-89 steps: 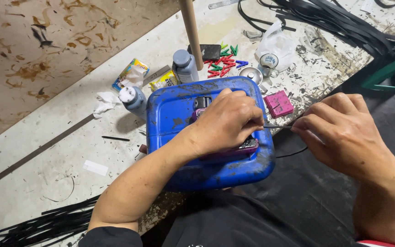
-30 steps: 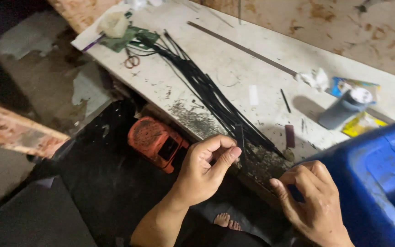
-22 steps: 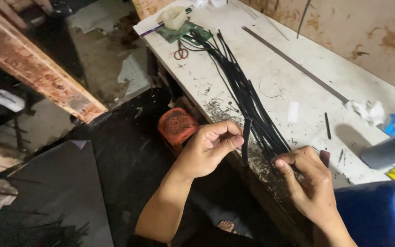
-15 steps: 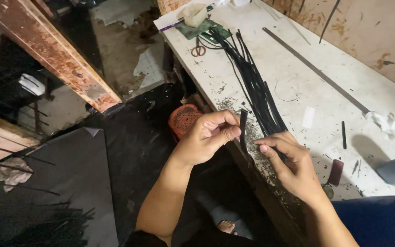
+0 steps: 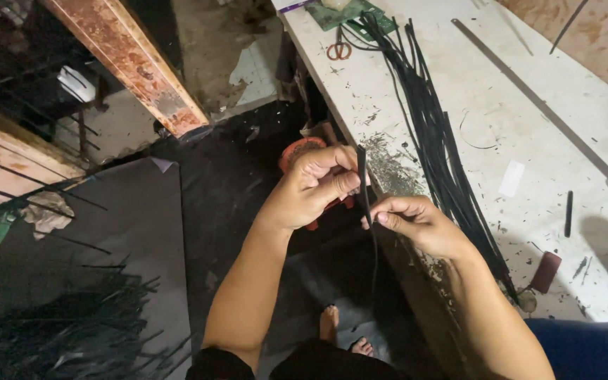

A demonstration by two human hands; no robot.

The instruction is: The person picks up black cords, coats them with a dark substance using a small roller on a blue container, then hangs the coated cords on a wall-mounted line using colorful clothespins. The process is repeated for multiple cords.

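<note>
Left hand [image 5: 311, 186] curled, thumb and fingers pinching the upper end of a thin, flat, black rubber-like strip [image 5: 366, 204]. Right hand [image 5: 416, 224] pinches the same strip lower down with thumb and forefinger. Strip stands near upright between the hands; its lower part hangs off the bench edge over the dark floor.

Long white-painted workbench [image 5: 501, 134]: surface scuffed, speckled with black crumbs, densest at the near edge just by the hands. Bundle of long black strips [image 5: 438, 134] lies lengthwise on it, just beside the right hand. Farther along: small orange-handled scissors [image 5: 338, 49], long grey metal ruler [image 5: 536, 98], small dark-red block [image 5: 546, 271].

Open bench surface between bundle and ruler. Orange round object [image 5: 297, 149] sits below the bench edge, partly hidden behind the left hand.
</note>
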